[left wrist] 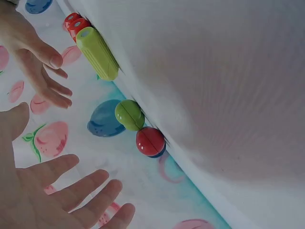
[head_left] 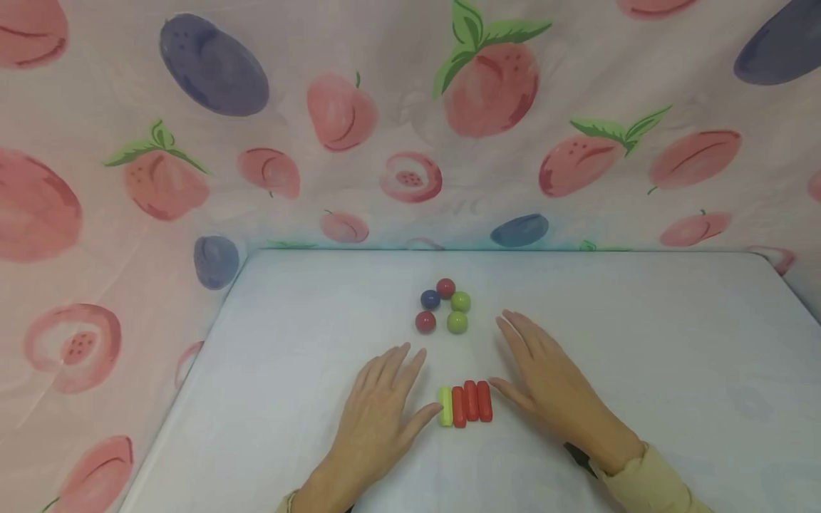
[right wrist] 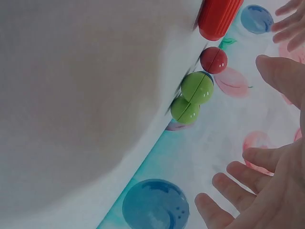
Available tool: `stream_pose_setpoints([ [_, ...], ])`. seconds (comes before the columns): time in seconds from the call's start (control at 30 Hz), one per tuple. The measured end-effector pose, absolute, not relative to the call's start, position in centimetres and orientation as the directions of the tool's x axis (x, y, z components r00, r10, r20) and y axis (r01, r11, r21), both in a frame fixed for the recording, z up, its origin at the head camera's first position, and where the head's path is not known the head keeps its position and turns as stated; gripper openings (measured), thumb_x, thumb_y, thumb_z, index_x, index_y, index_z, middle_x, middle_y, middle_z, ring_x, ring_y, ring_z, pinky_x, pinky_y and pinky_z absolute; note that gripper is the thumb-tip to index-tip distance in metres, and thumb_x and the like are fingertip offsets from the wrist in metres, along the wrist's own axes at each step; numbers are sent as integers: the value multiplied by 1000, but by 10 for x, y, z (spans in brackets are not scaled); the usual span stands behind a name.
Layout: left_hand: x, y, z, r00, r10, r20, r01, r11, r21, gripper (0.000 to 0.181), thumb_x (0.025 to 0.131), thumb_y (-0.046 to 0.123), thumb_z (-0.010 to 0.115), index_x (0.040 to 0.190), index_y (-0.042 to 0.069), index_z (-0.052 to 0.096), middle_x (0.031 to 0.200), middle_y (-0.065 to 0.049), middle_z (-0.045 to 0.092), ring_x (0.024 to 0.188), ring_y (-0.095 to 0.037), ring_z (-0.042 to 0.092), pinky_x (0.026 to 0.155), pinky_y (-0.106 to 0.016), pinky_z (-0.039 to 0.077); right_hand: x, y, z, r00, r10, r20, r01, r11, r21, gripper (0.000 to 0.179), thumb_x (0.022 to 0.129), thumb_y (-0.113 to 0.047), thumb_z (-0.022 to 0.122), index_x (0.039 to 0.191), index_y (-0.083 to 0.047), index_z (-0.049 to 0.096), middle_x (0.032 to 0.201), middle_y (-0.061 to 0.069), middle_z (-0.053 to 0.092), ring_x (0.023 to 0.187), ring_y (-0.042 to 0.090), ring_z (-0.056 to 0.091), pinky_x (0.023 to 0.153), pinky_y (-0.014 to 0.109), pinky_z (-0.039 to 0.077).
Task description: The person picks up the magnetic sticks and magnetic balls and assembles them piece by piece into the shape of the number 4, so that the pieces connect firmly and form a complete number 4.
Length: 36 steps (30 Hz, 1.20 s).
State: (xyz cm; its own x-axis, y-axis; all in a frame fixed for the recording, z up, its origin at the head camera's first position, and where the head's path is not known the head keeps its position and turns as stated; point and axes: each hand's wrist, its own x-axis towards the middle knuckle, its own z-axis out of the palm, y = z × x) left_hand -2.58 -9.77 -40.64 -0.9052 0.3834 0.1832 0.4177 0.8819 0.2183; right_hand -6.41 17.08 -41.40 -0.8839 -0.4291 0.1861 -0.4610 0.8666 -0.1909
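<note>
A row of short ridged sticks lies side by side in the head view: one yellow-green stick (head_left: 446, 407) at the left and three red sticks (head_left: 471, 401) beside it. My left hand (head_left: 378, 410) is to their left with fingers spread, its thumb close to the yellow-green stick. On the other side is my right hand (head_left: 554, 385), fingers extended, thumb near the rightmost red stick. Neither hand holds anything. The left wrist view shows the left palm (left wrist: 52, 200) apart from the yellow-green stick (left wrist: 97, 52); the right palm (right wrist: 271, 186) likewise stands apart from a red stick (right wrist: 219, 16).
Beyond the sticks sits a loose ring of small balls: two red balls (head_left: 426, 322), a blue ball (head_left: 430, 299) and two green balls (head_left: 457, 322). They stand on a white table (head_left: 641, 320). A fruit-printed cloth (head_left: 410, 121) rises behind and along the left side.
</note>
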Motion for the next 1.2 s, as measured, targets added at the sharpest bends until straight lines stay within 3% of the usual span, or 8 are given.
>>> stream_pose_setpoints([
  [0.37,-24,-94,-406,-912,382,151,409,877,252,69,91,56,63,147,18,47,146,-4,51,132,-22,48,111,-44,41,-71,164,-413,-882,-435,183,-468,858,-212,93,82,-46,78,152,-5,32,155,16,35,141,33,37,110,52,40],
  [0.7,-24,-91,-408,-912,388,133,410,866,285,63,92,53,63,143,18,52,138,-1,58,127,-20,53,106,-43,45,-82,161,-418,-845,-471,254,-525,822,-221,83,83,-37,79,146,0,39,147,17,44,135,33,44,110,49,42],
  [1.2,-24,-88,-408,-906,396,148,423,849,316,59,91,49,66,139,16,55,133,0,61,122,-18,56,102,-39,48,-91,150,-415,-869,-462,177,-493,838,-232,79,83,-34,80,146,-4,43,145,15,48,134,31,47,104,45,48],
])
